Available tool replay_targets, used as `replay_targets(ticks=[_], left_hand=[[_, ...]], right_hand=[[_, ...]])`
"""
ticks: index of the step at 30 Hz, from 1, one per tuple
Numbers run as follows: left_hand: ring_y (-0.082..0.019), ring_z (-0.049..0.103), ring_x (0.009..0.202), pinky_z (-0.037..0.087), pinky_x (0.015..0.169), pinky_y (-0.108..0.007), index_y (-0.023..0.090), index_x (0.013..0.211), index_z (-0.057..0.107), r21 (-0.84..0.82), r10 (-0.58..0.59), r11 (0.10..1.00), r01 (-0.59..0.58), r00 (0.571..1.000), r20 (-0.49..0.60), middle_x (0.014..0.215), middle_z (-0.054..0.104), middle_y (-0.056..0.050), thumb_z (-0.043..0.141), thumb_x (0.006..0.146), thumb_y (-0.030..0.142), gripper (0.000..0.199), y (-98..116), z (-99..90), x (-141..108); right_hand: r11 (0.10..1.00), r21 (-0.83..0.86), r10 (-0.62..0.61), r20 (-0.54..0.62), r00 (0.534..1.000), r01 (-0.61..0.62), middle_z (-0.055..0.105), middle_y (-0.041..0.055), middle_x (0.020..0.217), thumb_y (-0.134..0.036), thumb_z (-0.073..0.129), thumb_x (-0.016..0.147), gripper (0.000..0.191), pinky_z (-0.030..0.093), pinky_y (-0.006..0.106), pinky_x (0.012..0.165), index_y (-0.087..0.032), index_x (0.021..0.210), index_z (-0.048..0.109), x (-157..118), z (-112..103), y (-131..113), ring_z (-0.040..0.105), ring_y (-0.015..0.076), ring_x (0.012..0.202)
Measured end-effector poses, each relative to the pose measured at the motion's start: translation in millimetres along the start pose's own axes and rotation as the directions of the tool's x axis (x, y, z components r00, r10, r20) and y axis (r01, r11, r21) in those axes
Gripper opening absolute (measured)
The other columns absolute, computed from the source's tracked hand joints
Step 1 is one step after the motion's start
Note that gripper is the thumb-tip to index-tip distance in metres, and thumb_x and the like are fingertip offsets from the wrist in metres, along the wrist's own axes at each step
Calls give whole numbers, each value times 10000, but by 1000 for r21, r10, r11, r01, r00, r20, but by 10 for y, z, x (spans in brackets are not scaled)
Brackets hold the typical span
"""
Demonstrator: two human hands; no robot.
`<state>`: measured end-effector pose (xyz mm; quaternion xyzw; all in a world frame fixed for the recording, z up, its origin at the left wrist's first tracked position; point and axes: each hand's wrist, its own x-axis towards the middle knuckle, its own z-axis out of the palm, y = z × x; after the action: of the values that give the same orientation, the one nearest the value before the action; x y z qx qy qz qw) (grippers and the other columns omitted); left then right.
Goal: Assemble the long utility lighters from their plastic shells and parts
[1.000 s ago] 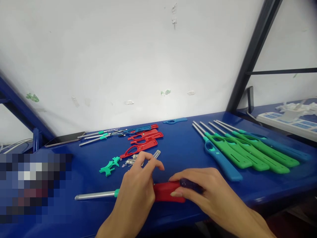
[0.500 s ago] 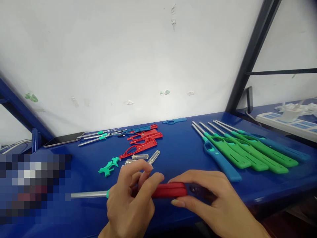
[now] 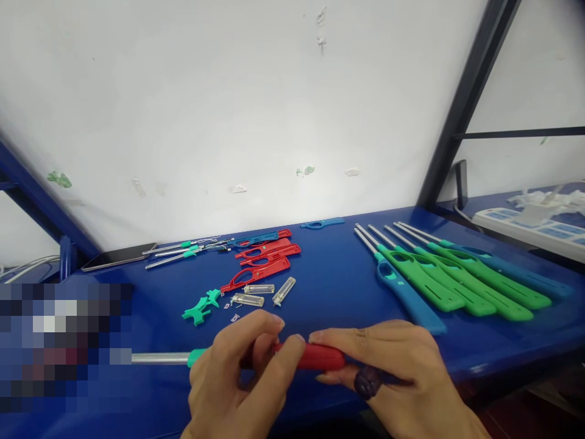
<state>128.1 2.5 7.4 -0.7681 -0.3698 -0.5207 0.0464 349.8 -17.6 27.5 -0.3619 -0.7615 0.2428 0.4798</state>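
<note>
A long-necked utility lighter with a red handle (image 3: 322, 357) lies level across both hands, its metal tube (image 3: 159, 358) pointing left. My left hand (image 3: 242, 372) wraps around the front of the handle by the green collar (image 3: 197, 356). The fingers and thumb of my right hand (image 3: 397, 366) pinch the rear end. A dark rounded object (image 3: 367, 383) sits against my right hand's thumb side; its kind is unclear. Beyond my left hand lie clear fuel tanks (image 3: 247, 299), green trigger pieces (image 3: 197, 312) and tiny pale bits.
Red handle halves (image 3: 262, 271), a blue half (image 3: 323, 224) and loose metal tubes (image 3: 170, 263) lie towards the wall. Several green lighters (image 3: 461, 280) and a blue lighter (image 3: 409, 299) lie at right. A phone (image 3: 119, 257) rests back left; a power strip (image 3: 530, 225) is far right.
The red handle has rolled, its seam facing me before and a smooth side now. My left hand has shifted slightly left and down, uncovering a fuel tank. The dark object shows more.
</note>
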Motion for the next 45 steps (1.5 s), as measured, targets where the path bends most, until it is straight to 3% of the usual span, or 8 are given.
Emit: replay_targets(ticks=[10, 15, 21, 24, 28, 33, 38, 45], left_hand=[[-77, 728, 736, 585, 675, -151, 277, 904, 732, 113, 101, 989, -92, 993, -68, 996, 703, 28, 533, 979, -7, 354, 4, 86, 355], [-82, 736, 827, 574, 771, -145, 253, 995, 725, -79, 55, 996, -47, 994, 98, 1001, 704, 3, 486, 980, -48, 385, 41, 77, 466], [-128, 763, 882, 597, 773, -180, 247, 1012, 719, -208, -1, 976, 62, 959, 284, 981, 743, -6, 490, 1012, 8, 331, 21, 177, 442], [-128, 766, 897, 598, 790, -188, 262, 1058, 736, -218, -26, 971, 97, 950, 310, 1010, 750, 3, 528, 1007, 27, 318, 14, 213, 405], [-131, 778, 943, 614, 819, -198, 278, 1201, 749, -236, -51, 962, 136, 941, 333, 1081, 770, 0, 548, 1006, 32, 372, 23, 253, 364], [-135, 778, 910, 642, 801, -222, 283, 1390, 692, -240, -32, 963, 123, 936, 351, 1082, 781, -7, 552, 997, 32, 488, 30, 287, 319], [-109, 750, 865, 640, 838, -219, 344, 1554, 548, -217, -35, 971, 100, 958, 285, 1077, 769, 26, 566, 979, 35, 653, 13, 298, 279], [-63, 760, 874, 596, 893, -140, 366, 1572, 508, -272, -71, 950, 153, 955, 289, 1030, 777, 71, 591, 968, 43, 690, 10, 325, 266]], right_hand=[[965, -244, -81, 72, 994, 97, 768, 8, 1402, 65, 481, 746, 771, 629, 274, 1015, -294, 1360, 782, -27, -78, 264, 789, 202, 1187], [907, -420, 102, 183, 978, -17, 706, -27, 1493, 35, 584, 833, 753, 623, 380, 1038, -441, 1396, 737, -7, -156, 298, 776, 247, 1206], [936, -337, 221, 328, 918, -104, 690, -26, 1450, -79, 646, 970, 598, 626, 280, 947, -473, 1415, 712, 0, -227, 215, 808, 174, 1013], [957, -239, 218, 235, 947, -161, 692, 30, 1244, -342, 689, 1033, 230, 618, 255, 782, -367, 1229, 807, -17, -285, 179, 756, 162, 860], [993, -7, 116, 12, 993, -116, 589, 37, 968, -646, 492, 1079, 453, 541, 315, 767, -271, 942, 705, -8, -361, 166, 624, 207, 859], [958, 281, -5, -213, 977, 66, 544, 17, 903, -579, 486, 1104, 364, 506, 342, 791, -293, 975, 671, 52, -312, 219, 581, 213, 862], [937, 294, -18, -498, 867, 188, 626, 10, 924, -485, 655, 1052, 175, 591, 303, 743, -320, 1057, 713, 77, -207, 199, 660, 197, 876], [939, 309, 48, -559, 828, 154, 697, 13, 959, -395, 653, 1077, 127, 634, 259, 605, -294, 1071, 729, 109, -170, 165, 759, 176, 813]])
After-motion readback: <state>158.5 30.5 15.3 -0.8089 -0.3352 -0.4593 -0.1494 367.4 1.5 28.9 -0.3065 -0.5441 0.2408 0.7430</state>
